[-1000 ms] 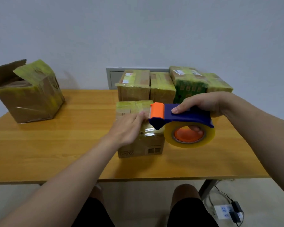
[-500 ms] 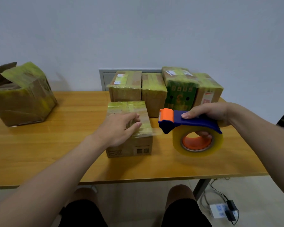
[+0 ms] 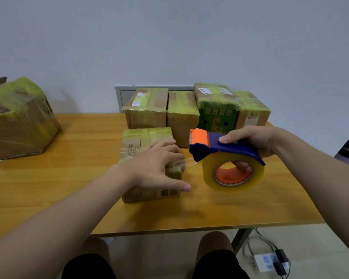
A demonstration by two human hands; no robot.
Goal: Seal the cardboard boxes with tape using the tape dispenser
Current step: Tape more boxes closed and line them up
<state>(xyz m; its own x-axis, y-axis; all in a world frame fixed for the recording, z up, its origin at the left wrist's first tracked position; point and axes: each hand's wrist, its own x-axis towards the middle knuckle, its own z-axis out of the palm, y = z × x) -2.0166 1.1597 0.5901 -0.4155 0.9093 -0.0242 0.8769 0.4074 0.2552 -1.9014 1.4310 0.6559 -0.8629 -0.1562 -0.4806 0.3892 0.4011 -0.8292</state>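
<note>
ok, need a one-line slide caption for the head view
Left hand presses the front cardboard box while the right hand holds the tape dispenser beside it, clear tape stretched between.

Soft, even indoor light; the tape dispenser (image 3: 226,152) casts a faint shadow on the table (image 3: 48,188); wide-angle edges bend, details slightly soft.

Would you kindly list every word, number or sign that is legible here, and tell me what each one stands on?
"3": a large orange digit on the front of the green box.
Small orange signs in a row above it: too small to read.
White label on the left back box: blurred.
White label on top of the green box: blurred.
Print and handling signs on the near box: unreadable.
</note>
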